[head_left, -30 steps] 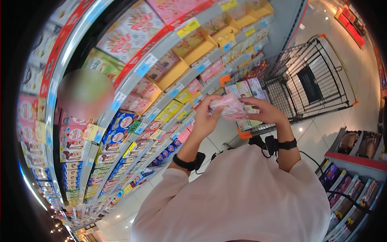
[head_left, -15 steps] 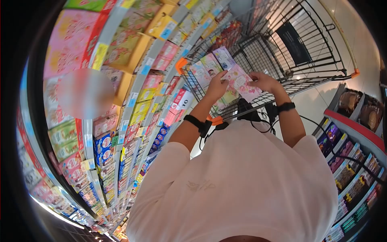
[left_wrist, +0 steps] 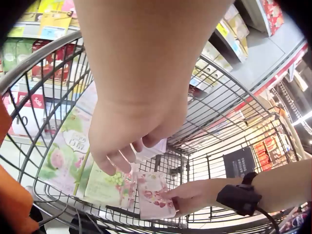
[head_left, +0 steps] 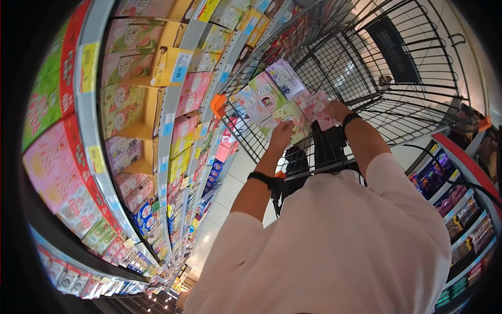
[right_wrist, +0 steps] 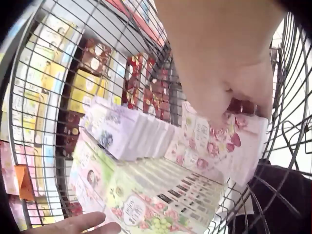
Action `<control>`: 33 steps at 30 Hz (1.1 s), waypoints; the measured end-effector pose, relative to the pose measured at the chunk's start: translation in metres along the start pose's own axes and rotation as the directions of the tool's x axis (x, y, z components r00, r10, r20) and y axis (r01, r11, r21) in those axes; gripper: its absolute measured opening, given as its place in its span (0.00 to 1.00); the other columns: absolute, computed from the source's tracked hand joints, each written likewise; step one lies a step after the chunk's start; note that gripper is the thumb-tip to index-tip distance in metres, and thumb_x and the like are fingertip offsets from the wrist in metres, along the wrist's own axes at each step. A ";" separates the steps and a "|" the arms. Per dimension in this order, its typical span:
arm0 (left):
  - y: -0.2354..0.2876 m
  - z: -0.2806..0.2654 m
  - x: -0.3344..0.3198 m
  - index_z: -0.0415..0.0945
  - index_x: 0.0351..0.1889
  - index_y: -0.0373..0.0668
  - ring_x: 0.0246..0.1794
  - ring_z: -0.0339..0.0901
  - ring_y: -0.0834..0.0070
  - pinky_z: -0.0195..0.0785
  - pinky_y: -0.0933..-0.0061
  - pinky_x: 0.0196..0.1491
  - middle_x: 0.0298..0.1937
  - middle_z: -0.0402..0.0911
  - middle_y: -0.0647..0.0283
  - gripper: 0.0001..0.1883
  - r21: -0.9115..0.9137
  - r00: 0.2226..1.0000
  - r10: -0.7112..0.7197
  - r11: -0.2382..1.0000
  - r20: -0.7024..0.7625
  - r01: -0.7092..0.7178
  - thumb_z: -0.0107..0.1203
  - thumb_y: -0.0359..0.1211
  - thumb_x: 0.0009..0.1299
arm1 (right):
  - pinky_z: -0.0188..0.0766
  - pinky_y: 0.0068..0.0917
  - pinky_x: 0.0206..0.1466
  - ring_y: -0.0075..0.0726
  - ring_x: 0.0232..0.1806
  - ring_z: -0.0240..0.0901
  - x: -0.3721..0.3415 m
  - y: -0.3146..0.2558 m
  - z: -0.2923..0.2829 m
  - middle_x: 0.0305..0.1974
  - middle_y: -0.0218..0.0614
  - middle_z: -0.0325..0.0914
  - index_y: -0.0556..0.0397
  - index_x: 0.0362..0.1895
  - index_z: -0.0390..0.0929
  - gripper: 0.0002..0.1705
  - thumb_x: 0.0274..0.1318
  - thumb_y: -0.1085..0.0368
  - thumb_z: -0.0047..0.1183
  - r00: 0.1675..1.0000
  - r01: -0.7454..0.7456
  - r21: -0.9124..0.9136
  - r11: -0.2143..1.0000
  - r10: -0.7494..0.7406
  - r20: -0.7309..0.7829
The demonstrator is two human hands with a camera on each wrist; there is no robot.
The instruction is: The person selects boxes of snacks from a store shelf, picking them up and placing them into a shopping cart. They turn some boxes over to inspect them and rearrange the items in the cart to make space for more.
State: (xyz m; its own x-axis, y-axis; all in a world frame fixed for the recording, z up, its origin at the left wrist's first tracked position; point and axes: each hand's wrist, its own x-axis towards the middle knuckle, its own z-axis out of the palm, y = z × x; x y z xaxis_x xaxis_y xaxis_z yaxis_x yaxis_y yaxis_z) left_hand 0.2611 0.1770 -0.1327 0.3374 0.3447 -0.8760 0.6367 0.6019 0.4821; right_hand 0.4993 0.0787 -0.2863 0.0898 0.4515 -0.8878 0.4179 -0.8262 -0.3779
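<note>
My right hand (head_left: 339,111) grips the edge of a pink fruit-printed box (head_left: 318,107) inside the shopping cart. In the right wrist view that box (right_wrist: 204,139) stands against other boxes, its printed face turned up. My left hand (head_left: 282,135) hovers over a pale green box (head_left: 293,118) with a grape print, fingers loose and holding nothing. Its fingertips also show at the lower left of the right wrist view. A lilac box (head_left: 285,78) and a green-and-pink box (head_left: 266,93) lie beside these. The right thumb is partly hidden in the left wrist view.
The black wire cart (head_left: 334,57) has an orange corner piece (head_left: 218,106) near the left shelves. Shelves (head_left: 130,104) packed with boxed snacks run along the left, behind yellow trays. Another shelf unit (head_left: 465,209) with packaged goods stands close on the right.
The pink box has gone from both hands in front of the shelf down into the cart. My left hand has let go of it; my right hand keeps hold. The view has shifted toward the cart.
</note>
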 end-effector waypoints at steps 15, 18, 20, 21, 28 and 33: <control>-0.030 -0.015 -0.024 0.69 0.59 0.44 0.53 0.72 0.75 0.63 0.70 0.55 0.56 0.74 0.67 0.18 -0.302 0.986 0.041 0.949 -0.159 -0.088 0.48 0.38 0.74 | 0.74 0.42 0.48 0.53 0.47 0.78 0.064 -0.033 0.074 0.43 0.46 0.81 0.50 0.48 0.79 0.20 0.58 0.52 0.52 0.908 -0.018 -0.054 0.998 -0.007 -0.419; -0.025 -0.025 -0.041 0.69 0.59 0.43 0.53 0.75 0.75 0.64 0.72 0.54 0.57 0.74 0.66 0.17 -0.135 0.966 0.169 0.971 -0.195 -0.197 0.47 0.33 0.74 | 0.68 0.36 0.61 0.40 0.59 0.71 0.129 0.001 0.087 0.55 0.35 0.76 0.45 0.52 0.78 0.32 0.50 0.38 0.53 0.922 0.213 -0.720 0.661 -0.379 -0.076; 0.000 -0.035 -0.076 0.69 0.59 0.42 0.54 0.75 0.75 0.65 0.73 0.54 0.56 0.75 0.65 0.16 -0.273 0.939 0.245 0.912 -0.240 -0.308 0.46 0.29 0.74 | 0.69 0.36 0.59 0.43 0.59 0.70 0.123 -0.004 0.071 0.56 0.39 0.75 0.47 0.58 0.73 0.38 0.49 0.36 0.53 0.958 0.157 -0.496 0.854 -0.253 -0.133; 0.008 -0.048 -0.094 0.69 0.59 0.41 0.54 0.75 0.75 0.65 0.74 0.53 0.56 0.75 0.65 0.16 -0.244 0.907 0.310 0.892 -0.284 -0.381 0.46 0.27 0.73 | 0.71 0.38 0.58 0.48 0.57 0.71 0.124 -0.004 0.064 0.55 0.47 0.75 0.53 0.59 0.72 0.41 0.47 0.38 0.57 0.972 0.051 -0.184 0.982 -0.092 -0.218; 0.028 -0.186 -0.237 0.73 0.52 0.40 0.57 0.72 0.59 0.61 0.64 0.62 0.53 0.76 0.54 0.19 0.637 0.135 0.778 0.588 -0.613 -0.498 0.51 0.17 0.62 | 0.71 0.38 0.54 0.55 0.55 0.73 0.158 0.031 -0.009 0.50 0.56 0.77 0.64 0.56 0.72 0.27 0.51 0.66 0.48 0.790 0.211 -0.513 0.832 -0.454 -0.411; 0.005 -0.304 -0.315 0.65 0.59 0.33 0.65 0.62 0.50 0.51 0.55 0.67 0.62 0.68 0.49 0.26 0.892 -0.375 0.814 0.442 -0.444 -0.096 0.54 0.22 0.61 | 0.69 0.33 0.52 0.41 0.52 0.74 -0.054 -0.120 -0.031 0.52 0.39 0.78 0.49 0.56 0.76 0.19 0.61 0.66 0.46 0.719 0.475 0.510 0.717 0.018 -0.695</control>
State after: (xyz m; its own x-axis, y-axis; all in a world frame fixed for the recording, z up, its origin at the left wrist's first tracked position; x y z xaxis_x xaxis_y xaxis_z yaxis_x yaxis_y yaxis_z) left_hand -0.0523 0.2902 0.1505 0.0835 0.6800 0.7284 0.8676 -0.4092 0.2826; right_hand 0.4725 0.1639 -0.1848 0.7001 0.5440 -0.4625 -0.1193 -0.5495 -0.8269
